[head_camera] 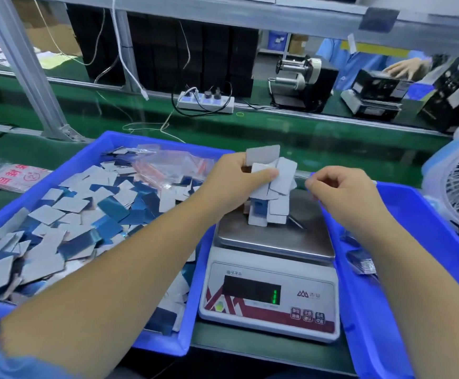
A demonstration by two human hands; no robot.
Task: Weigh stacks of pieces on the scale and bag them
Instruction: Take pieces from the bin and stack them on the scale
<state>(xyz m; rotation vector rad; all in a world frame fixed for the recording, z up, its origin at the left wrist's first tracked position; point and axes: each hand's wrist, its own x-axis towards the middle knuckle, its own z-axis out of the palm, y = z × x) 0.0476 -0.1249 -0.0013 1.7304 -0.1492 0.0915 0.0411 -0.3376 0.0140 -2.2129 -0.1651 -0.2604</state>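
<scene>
Two hands work above the scale [270,258]. My left hand [231,181] grips a loose, fanned bunch of pieces [270,170]; more pieces lie heaped on the pan below, some apparently mid-fall. My right hand [340,190] hovers beside them, fingers curled; I cannot tell whether it holds anything. Risk: the fanned bunch is uneven, so pieces may slide off the pan into the left bin [108,143] or right bin [414,214], spoiling the count. Resting a hand on the pan would falsify the reading. The display is only partly legible.
</scene>
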